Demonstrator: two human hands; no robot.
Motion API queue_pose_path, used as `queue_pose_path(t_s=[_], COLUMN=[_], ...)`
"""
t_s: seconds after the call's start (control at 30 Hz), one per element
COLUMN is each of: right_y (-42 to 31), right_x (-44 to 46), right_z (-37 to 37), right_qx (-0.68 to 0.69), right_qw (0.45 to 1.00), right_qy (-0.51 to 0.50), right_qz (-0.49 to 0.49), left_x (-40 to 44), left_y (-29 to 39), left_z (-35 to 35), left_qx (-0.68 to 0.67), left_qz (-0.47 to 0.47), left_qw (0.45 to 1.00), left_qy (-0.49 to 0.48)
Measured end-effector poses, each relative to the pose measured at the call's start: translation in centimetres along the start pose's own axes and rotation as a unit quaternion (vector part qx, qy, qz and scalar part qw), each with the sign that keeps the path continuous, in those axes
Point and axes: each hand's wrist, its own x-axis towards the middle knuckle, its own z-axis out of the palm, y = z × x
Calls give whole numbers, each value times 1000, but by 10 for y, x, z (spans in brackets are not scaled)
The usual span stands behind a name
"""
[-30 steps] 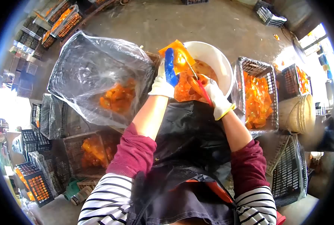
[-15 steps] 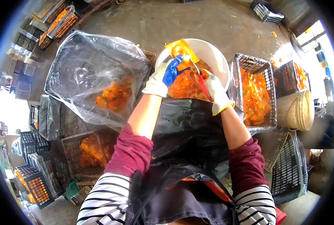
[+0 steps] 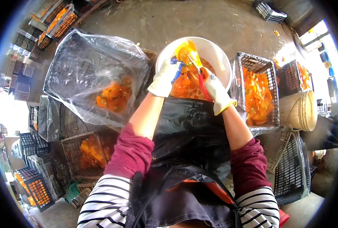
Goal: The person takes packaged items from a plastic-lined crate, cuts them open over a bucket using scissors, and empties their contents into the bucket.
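A translucent orange piece (image 3: pixel 185 52) is pinched in my left hand (image 3: pixel 166 78), which wears a white and blue glove. My right hand (image 3: pixel 213 88), in a white glove with a yellow cuff, is closed round red-handled scissors (image 3: pixel 204 86). The metal end of the scissors lies against the orange piece. Both hands are over a white bucket (image 3: pixel 221 60) holding orange pieces in liquid (image 3: pixel 186 86). The fingertips of my right hand are partly hidden.
Left of the bucket stands a plastic-lined crate (image 3: pixel 78 72) with orange pieces at its bottom. To the right are a black crate (image 3: pixel 257 95) of orange pieces and a cream bucket (image 3: pixel 303 110). More crates (image 3: pixel 40 190) stand at both sides.
The orange piece has changed its angle and folded somewhat in my left hand. My left fingers, more extended before, are now curled in. The scissors remain in my right hand.
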Motion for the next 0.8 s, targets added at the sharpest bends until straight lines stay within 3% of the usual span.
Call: queue_pose_path(t_s=[0.03,0.13,0.23,0.33,0.43,0.53,0.57,0.63,0.67,0.73,0.8], right_y=[0,-1,-7,16,50,-4,-10,-16,-9,2,-6], right_x=[1,-3,-7,0,16,-4,-7,-9,-5,1,-5], right_z=[0,-6,-5,3,4,-10,-13,-15,-12,-4,-7], right_qx=[-62,45,37,-154,34,58,148,324,312,288,114], right_qw=[998,996,997,981,998,993,981,932,940,954,992], right_qy=[3,-61,-39,62,-28,-86,-83,-78,-72,-56,-37], right_qz=[1,52,58,-96,-35,60,90,144,114,57,-27], left_x=[-2,3,4,3,-14,-8,-12,-6,-4,-5,4], left_y=[-1,-10,-15,-15,22,15,19,13,13,6,-7], left_z=[1,-6,-7,-12,-5,-5,-7,-6,-5,-10,-10], left_qx=[53,13,130,244,311,-33,-218,-237,-245,-200,-113], left_qz=[18,-33,46,73,43,27,-79,-119,-139,-78,-57], left_qw=[998,999,988,967,947,999,973,960,950,972,990], left_qy=[8,25,69,16,62,25,-8,-92,-134,-98,-54])
